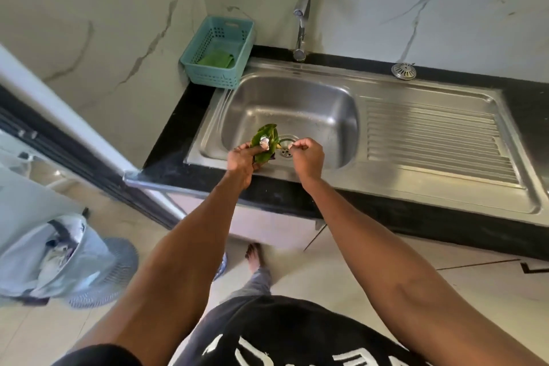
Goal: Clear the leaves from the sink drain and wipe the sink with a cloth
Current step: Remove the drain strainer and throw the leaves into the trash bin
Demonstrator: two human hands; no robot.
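- The left hand (245,156) is over the near left part of the sink (297,104) basin, fingers closed round a bunch of green leaves (265,135) with a small crumpled whitish scrap among them.
- The leaves stick up and away from the left hand, just left of the drain (286,145), and lie above the basin floor rather than on it.
- The right hand (307,154) is just right of the drain, its fingers curled in with thumb and forefinger pinched together (whether anything sits in the pinch is too small to tell).
- The two hands are near each other with the drain between them; its holes show bare, with a small yellowish bit at its left edge.
- A green cloth (215,58) lies folded in a teal basket (208,74) at the sink's far left corner, well apart from both hands.
- The tap (301,24) stands behind the basin, and a round metal strainer (403,71) rests on the black desk (172,145) behind the ribbed drainer.
- A lined bin (59,255) stands on the floor to the left.
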